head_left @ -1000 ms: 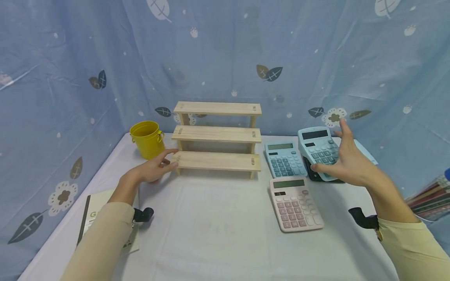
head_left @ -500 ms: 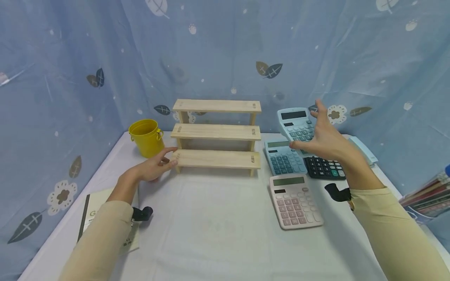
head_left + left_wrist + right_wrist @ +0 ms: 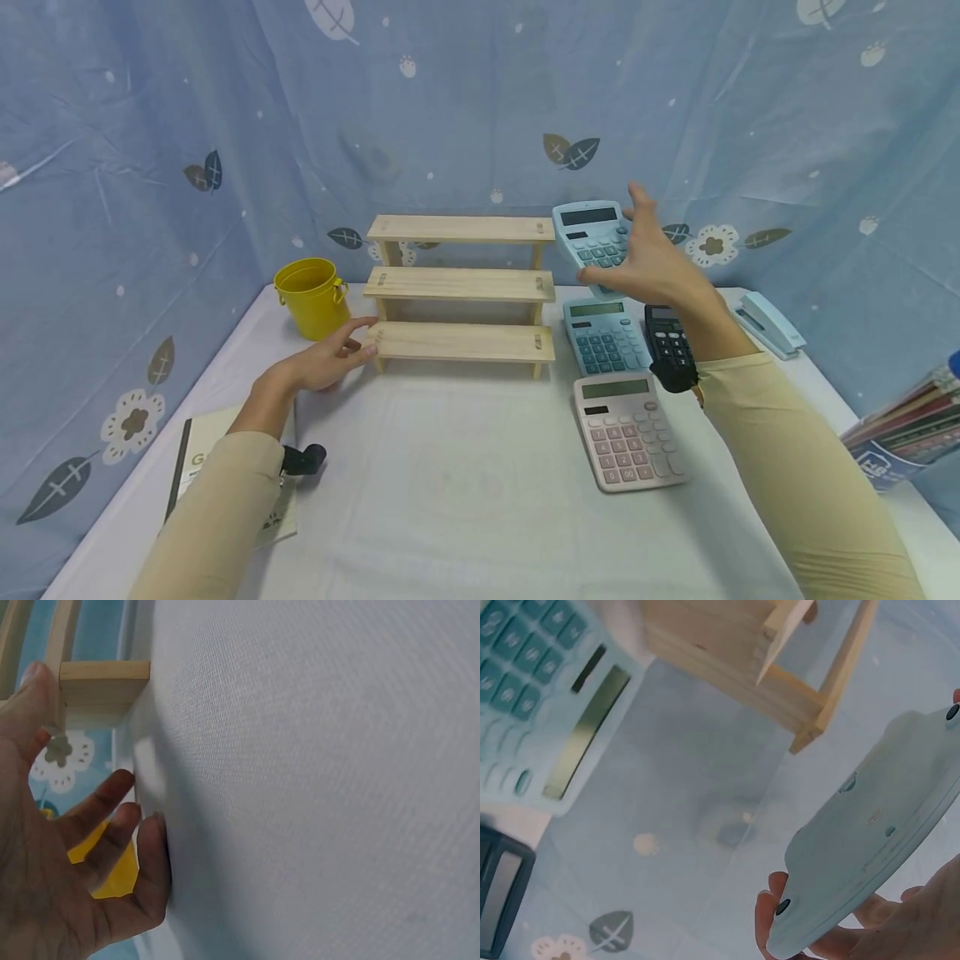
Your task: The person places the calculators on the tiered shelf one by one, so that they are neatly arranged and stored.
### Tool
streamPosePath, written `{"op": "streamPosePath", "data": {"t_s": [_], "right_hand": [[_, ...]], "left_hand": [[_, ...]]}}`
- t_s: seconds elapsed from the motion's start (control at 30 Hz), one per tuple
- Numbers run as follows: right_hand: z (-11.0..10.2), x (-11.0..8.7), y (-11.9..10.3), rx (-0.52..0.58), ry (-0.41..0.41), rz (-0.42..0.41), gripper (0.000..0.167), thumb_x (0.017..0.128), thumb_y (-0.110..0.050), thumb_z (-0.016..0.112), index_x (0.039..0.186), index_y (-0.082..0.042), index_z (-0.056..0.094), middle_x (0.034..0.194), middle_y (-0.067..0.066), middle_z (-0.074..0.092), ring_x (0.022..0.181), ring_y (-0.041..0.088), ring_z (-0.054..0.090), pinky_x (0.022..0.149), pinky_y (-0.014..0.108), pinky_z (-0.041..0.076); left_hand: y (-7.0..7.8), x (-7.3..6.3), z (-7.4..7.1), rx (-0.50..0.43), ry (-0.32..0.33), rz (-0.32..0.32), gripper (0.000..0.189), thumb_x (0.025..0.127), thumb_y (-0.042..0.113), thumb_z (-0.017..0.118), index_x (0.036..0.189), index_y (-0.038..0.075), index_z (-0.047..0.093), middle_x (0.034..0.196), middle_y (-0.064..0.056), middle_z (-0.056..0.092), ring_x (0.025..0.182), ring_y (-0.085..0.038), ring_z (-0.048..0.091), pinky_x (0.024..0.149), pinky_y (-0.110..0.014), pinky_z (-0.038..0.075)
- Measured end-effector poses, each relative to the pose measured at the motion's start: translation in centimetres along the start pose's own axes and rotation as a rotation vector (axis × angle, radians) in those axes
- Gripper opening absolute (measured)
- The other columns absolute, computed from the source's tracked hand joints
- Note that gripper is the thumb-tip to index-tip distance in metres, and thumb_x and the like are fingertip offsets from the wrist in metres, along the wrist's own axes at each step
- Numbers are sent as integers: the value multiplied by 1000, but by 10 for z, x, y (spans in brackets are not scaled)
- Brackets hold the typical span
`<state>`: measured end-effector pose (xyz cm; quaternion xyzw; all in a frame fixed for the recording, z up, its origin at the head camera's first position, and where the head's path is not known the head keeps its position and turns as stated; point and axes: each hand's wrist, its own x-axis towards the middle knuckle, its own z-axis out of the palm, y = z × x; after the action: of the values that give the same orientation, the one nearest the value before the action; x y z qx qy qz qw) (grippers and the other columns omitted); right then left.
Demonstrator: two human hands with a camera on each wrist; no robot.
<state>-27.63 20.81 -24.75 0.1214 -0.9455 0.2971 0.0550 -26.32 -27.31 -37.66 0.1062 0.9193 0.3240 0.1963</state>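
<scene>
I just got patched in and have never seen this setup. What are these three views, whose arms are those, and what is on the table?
No machine here: a person works with bare hands. The wide view comes from a head-worn camera; the other two from wrist cameras. The right hand holds a light blue calculator in the air beside the wooden stepped shelf. The left hand rests at the shelf's lower left end. On the white table lie a second blue calculator, a pink calculator, a black calculator, a yellow bucket, a stapler and a booklet.
</scene>
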Motion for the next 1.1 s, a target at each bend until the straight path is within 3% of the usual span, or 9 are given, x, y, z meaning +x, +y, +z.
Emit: {"op": "streamPosePath", "data": {"t_s": [0.3, 0.53, 0.63, 0.83, 1.07, 1.1], "right_hand": [[18, 31, -19, 45, 52, -33, 130, 82, -46, 81, 163, -21, -17, 169, 22, 10, 149, 47, 29, 115, 66, 30], [34, 59, -33, 17, 82, -9, 127, 80, -50, 79, 164, -19, -10, 169, 19, 11, 150, 42, 29, 118, 61, 30], [41, 70, -40, 8, 104, 3, 125, 79, -50, 79, 165, -18, -5, 168, 19, 18, 148, 42, 32, 117, 61, 32], [55, 84, -51, -28, 111, 23, 118, 78, -51, 79, 166, -18, 6, 164, 19, 26, 140, 44, 40, 111, 61, 37], [64, 93, -53, -58, 75, 119, 120, 80, -60, 76, 166, -20, 2, 170, 14, 15, 154, 48, 17, 119, 68, 19], [64, 94, -53, -66, 72, 122, 120, 80, -62, 76, 166, -18, 4, 170, 15, 16, 153, 49, 18, 119, 67, 21]], "left_hand": [[-5, 1, 1, -6, 6, 11, 76, 104, 60, 47, 164, 32, 9, 153, -32, 35, 137, -53, 39, 100, -60, 44], [-5, 0, 0, -30, -15, -9, 78, 102, 64, 48, 163, 39, 8, 155, -30, 32, 133, -48, 43, 88, -44, 51], [-5, -1, -2, -35, -28, 5, 77, 104, 61, 46, 164, 36, 5, 155, -33, 28, 127, -50, 45, 82, -41, 54], [-4, -2, -4, -51, -39, -3, 78, 104, 60, 46, 164, 36, 3, 157, -32, 26, 136, -52, 39, 84, -41, 55], [-3, -2, -3, -66, -48, -6, 79, 104, 61, 47, 164, 36, 2, 157, -33, 24, 137, -55, 35, 87, -47, 55], [-3, -2, -1, -59, -40, -7, 79, 104, 61, 46, 165, 36, 3, 157, -32, 26, 138, -54, 36, 91, -50, 53]]}}
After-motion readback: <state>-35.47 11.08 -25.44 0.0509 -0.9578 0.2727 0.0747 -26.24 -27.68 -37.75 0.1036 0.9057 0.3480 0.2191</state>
